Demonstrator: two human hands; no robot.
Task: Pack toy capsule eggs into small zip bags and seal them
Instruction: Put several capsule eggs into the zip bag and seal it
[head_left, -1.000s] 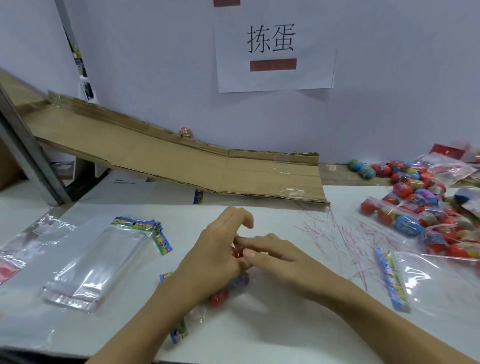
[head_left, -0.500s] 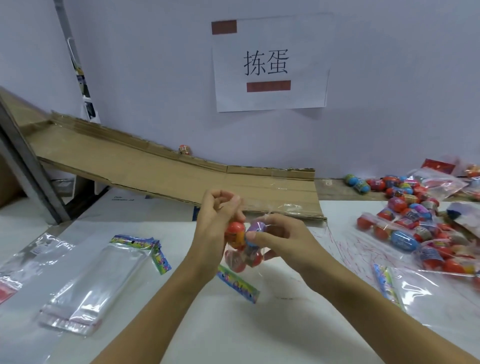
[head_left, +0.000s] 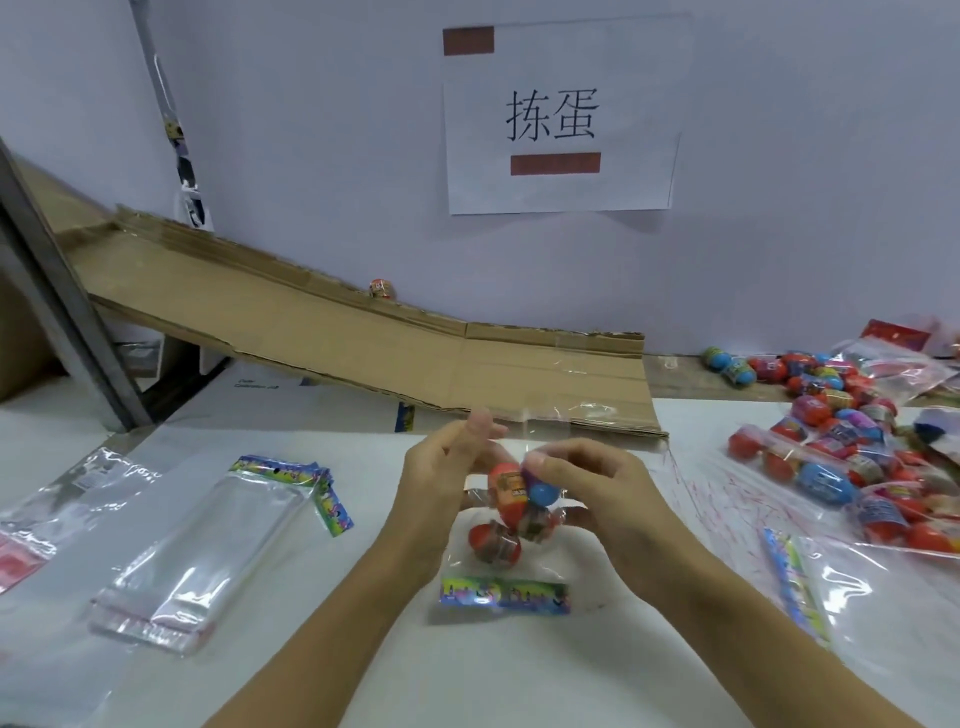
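Since a second ago you have lifted the bag (head_left: 506, 540) off the counter (head_left: 467, 670); both hands were low on the surface then and now hold it raised in front of you. Your left hand (head_left: 441, 483) has its fingers (head_left: 480, 423) curled at the bag's open top, pinching the clear film. Your right hand (head_left: 597, 483) has its fingers curled round the upper eggs through the plastic, thumb on the blue egg (head_left: 540, 491). An orange egg (head_left: 506, 488) sits beside the blue one, touching it; a red egg (head_left: 491, 540) lies lower in the bag. The bag's printed header strip (head_left: 504, 593) hangs at the bottom, so the bag is inverted with its mouth upward. I cannot tell whether the mouth is sealed.

On the counter to your left lies a stack of empty bags (head_left: 208, 545). To your right sits a pile of loose and bagged eggs (head_left: 852, 452), well apart from your hands. A cardboard ramp (head_left: 363, 343) slopes down behind your hands, with one egg (head_left: 382, 289) resting at its far edge. A paper sign (head_left: 561, 119) hangs on the wall.
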